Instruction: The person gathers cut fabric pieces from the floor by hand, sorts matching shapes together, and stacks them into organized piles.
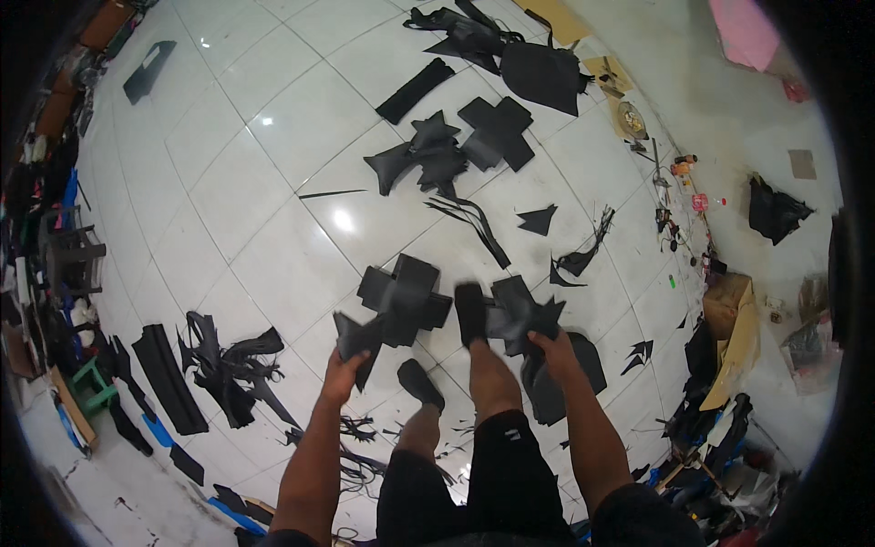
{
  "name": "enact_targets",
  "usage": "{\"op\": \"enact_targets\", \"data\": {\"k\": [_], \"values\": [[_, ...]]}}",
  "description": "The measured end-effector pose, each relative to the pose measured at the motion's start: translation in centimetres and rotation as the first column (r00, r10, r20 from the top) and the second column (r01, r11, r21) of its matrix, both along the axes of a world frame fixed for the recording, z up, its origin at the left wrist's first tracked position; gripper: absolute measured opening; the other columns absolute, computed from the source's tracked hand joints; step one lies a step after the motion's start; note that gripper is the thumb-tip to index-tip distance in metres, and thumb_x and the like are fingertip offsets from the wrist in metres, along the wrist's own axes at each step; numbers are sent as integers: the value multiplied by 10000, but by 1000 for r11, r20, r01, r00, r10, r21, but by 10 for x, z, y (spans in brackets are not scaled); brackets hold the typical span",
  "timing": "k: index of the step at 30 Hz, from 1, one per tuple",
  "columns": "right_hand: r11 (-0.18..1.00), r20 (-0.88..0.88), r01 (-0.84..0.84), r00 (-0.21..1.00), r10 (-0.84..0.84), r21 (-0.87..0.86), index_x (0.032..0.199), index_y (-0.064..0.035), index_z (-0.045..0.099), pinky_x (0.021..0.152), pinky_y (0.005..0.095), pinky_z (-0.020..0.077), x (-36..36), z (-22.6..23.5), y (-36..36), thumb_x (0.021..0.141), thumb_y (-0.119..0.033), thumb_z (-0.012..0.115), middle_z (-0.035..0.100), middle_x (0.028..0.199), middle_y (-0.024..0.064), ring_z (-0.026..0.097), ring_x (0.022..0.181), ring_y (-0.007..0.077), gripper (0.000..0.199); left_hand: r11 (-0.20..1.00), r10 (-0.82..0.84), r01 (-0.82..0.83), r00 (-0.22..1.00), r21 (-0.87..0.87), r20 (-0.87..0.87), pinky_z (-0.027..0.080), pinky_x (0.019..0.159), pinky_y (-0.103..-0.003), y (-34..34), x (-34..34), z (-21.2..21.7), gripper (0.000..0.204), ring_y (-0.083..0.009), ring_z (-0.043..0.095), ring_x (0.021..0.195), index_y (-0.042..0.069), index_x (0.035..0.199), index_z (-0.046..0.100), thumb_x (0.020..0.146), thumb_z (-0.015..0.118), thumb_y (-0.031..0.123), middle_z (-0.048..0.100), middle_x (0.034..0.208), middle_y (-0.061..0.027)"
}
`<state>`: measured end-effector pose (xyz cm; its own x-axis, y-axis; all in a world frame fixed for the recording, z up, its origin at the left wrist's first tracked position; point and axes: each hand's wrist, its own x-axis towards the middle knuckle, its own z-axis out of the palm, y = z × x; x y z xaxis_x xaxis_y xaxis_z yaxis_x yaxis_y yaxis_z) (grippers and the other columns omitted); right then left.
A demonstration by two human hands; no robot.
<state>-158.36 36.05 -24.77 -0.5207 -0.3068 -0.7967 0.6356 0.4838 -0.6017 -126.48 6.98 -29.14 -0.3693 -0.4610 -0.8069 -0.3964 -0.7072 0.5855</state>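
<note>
My left hand [343, 374] is closed on a pointed black sheet piece [358, 337], its fingers wrapped over the near edge. Just beyond it lies a stack of cross-shaped black pieces [412, 290], which the held piece partly overlaps. On the other side, my right hand [555, 353] grips a star-like black piece [547, 319] by its near edge. Under or against that piece are more black cross-shaped pieces [512, 294]; where one ends and the other begins is hard to tell. A rounded black sheet [588, 365] lies beneath my right forearm.
Further off on the tiled floor [273, 128] are another cross-shaped pile [497, 135], star-like pieces [436, 150] and thin black strips [483, 228]. Black scraps [232, 369] lie at left, near a green stool [91, 387]. A cardboard box [727, 305] stands at right. My feet are between the pieces.
</note>
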Motion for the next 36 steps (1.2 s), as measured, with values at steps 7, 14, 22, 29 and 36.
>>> {"op": "enact_targets", "data": {"k": [7, 14, 22, 29, 36], "values": [[988, 45, -119, 991, 124, -98, 1214, 30, 466, 869, 305, 450, -94, -75, -134, 785, -186, 736, 581, 1073, 100, 554, 976, 183, 551, 996, -91, 92, 992, 1, -85, 469, 856, -304, -124, -160, -69, 481, -180, 594, 945, -41, 1178, 517, 791, 728, 153, 631, 1048, -105], [935, 150, -352, 928, 343, 43, 1256, 34, 438, 878, 307, 437, -167, -148, -232, 771, -245, 743, 581, 1084, 127, 556, 986, 193, 637, 988, -121, 123, 992, -89, 22, 463, 848, -304, -219, -274, -185, 473, -183, 597, 928, -37, 1160, 546, 771, 735, 156, 645, 1037, -105], [833, -91, -554, 829, 552, 14, 1321, 51, 375, 959, 357, 407, -268, -229, -306, 765, -294, 746, 532, 1222, 194, 523, 1114, 271, 752, 986, -163, 164, 984, -5, 71, 459, 842, -288, -248, -350, -227, 477, -182, 598, 917, -43, 1160, 537, 772, 728, 160, 644, 1018, -113], [858, -76, -512, 858, 508, -48, 1322, 45, 373, 992, 370, 380, -306, -229, -345, 772, -321, 745, 517, 1231, 192, 503, 1140, 282, 758, 977, -214, 212, 971, 21, 109, 459, 843, -287, -255, -353, -235, 467, -181, 598, 926, -41, 1166, 534, 775, 721, 134, 640, 1039, -114], [876, 66, -481, 873, 483, -42, 1296, 24, 400, 980, 357, 392, -271, -230, -299, 781, -269, 749, 549, 1187, 156, 517, 1113, 253, 688, 971, -236, 237, 965, 7, 110, 460, 840, -285, -271, -345, -249, 465, -174, 600, 923, -38, 1163, 534, 771, 726, 124, 643, 1025, -97]]}}
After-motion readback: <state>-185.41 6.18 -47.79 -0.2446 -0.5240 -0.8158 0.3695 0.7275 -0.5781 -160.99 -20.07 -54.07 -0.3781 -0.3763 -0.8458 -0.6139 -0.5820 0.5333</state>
